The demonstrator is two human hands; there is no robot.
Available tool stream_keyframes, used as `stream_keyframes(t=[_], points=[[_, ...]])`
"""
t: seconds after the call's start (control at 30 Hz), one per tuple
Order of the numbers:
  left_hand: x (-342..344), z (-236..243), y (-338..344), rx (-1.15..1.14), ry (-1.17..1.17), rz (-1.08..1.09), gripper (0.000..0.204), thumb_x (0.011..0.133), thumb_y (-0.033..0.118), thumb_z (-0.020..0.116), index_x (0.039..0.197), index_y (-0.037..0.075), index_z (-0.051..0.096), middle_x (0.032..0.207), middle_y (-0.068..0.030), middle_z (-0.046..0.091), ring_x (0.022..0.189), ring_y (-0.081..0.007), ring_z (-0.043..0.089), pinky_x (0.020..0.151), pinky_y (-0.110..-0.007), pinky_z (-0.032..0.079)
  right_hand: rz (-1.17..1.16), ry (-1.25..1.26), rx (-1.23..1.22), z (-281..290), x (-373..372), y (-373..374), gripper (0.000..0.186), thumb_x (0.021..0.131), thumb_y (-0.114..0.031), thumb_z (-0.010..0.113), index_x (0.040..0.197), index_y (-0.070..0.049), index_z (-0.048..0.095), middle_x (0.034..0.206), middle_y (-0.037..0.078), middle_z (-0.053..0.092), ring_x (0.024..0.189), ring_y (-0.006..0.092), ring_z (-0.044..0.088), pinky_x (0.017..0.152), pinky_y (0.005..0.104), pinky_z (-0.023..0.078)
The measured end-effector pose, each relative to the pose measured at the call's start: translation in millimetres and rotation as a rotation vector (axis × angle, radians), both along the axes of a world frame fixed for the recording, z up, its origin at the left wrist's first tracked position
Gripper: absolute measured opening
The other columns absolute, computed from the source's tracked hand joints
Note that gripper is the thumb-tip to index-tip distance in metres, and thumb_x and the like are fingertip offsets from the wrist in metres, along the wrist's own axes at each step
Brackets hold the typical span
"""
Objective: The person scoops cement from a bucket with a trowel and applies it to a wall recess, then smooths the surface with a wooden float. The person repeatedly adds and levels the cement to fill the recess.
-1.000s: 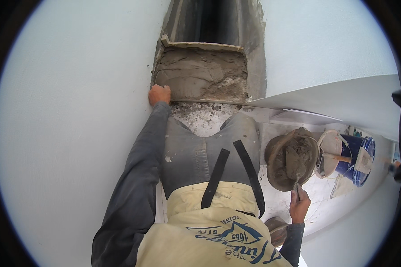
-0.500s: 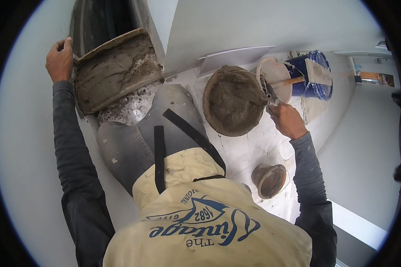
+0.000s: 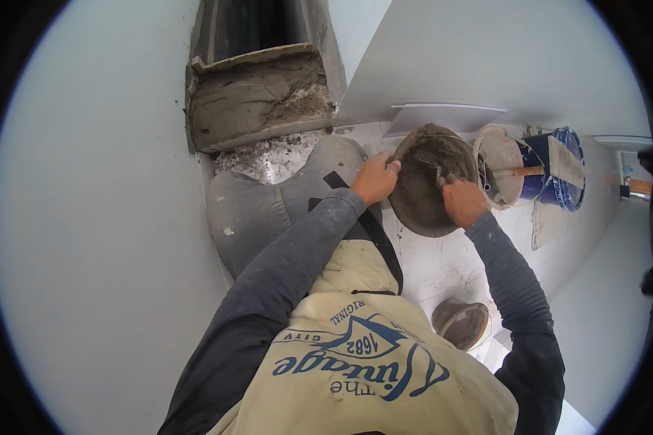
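My left hand (image 3: 372, 181) grips the rim of the round mortar bucket (image 3: 423, 221) on the floor, just right of my knees. My right hand (image 3: 464, 199) is closed on the handle of a metal trowel (image 3: 437, 168), whose blade is down inside that bucket among wet grey mortar. Up and to the left, a ledge (image 3: 257, 101) of rough grey mortar, with a thin wooden strip (image 3: 268, 55) along its far edge, fills the foot of a dark recess.
A pale bucket (image 3: 497, 145) and a blue bucket (image 3: 567, 188) with boards on it stand at the right. A white sheet (image 3: 446, 112) leans behind the mortar bucket. A small bucket (image 3: 446, 326) sits nearer me. A plain wall (image 3: 87, 181) rises at the left.
My left hand has left the ledge's left side and moved right onto the bucket's rim. My right hand has shifted the trowel into the bucket, and the view has swung about.
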State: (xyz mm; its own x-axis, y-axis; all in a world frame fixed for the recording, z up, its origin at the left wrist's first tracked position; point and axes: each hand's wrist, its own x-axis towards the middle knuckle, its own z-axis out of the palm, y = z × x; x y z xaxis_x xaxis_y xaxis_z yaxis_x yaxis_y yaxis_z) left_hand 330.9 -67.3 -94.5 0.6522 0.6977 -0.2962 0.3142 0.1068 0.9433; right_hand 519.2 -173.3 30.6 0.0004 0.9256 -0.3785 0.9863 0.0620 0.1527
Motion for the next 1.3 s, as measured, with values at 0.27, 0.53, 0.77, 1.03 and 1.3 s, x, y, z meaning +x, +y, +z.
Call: stream_keyframes(t=[0.27, 0.53, 0.77, 1.03, 1.3], points=[[21, 1, 0, -0.361, -0.226, 0.076, 0.029, 0.101, 0.008, 0.051, 0.126, -0.004, 0.059, 0.109, -0.0088, 0.066, 0.098, -0.0143, 0.06, 0.088, -0.03, 0.047, -0.357, 0.363, -0.016, -9, 20, -44, 0.027, 0.086, -0.014, 0.067, 0.109, -0.001, 0.071, 0.087, 0.024, 0.068, 0.081, 0.0417, 0.067, 0.074, 0.0494, 0.052], [16, 8, -28, -0.334, -0.291, 0.018, 0.029, 0.098, 0.004, 0.054, 0.124, -0.008, 0.06, 0.11, -0.0113, 0.069, 0.098, -0.0143, 0.063, 0.089, -0.028, 0.048, -0.625, 0.501, 0.144, -23, 20, -124, 0.029, 0.088, -0.015, 0.068, 0.111, 0.003, 0.071, 0.095, 0.028, 0.069, 0.086, 0.0416, 0.068, 0.08, 0.0451, 0.053], [17, 12, -33, -0.104, -0.205, 0.005, 0.04, 0.095, 0.008, 0.059, 0.131, -0.009, 0.056, 0.119, -0.0207, 0.069, 0.111, -0.0212, 0.065, 0.098, -0.032, 0.047, -0.717, 0.495, 0.26, -16, 43, -120, 0.032, 0.089, -0.015, 0.067, 0.113, 0.007, 0.068, 0.097, 0.029, 0.069, 0.088, 0.0418, 0.069, 0.082, 0.0447, 0.054], [21, 26, -35, -0.112, -0.287, -0.032, 0.032, 0.1, 0.008, 0.053, 0.131, -0.001, 0.06, 0.093, 0.0034, 0.063, 0.076, -0.005, 0.052, 0.066, -0.023, 0.045, -1.01, 1.017, 0.114, -70, -18, -109, 0.033, 0.095, -0.02, 0.063, 0.112, 0.009, 0.066, 0.082, 0.017, 0.07, 0.063, 0.0279, 0.067, 0.058, 0.0372, 0.053], [16, -1, -1, -0.302, -0.315, -0.047, 0.033, 0.102, 0.012, 0.051, 0.132, 0.002, 0.061, 0.103, 0.0001, 0.065, 0.092, -0.0078, 0.056, 0.081, -0.025, 0.047, -1.253, 1.405, 0.129, -38, 9, -145, 0.031, 0.101, -0.022, 0.06, 0.119, 0.002, 0.066, 0.068, 0.003, 0.058, 0.047, 0.0068, 0.049, 0.039, 0.0231, 0.038]])
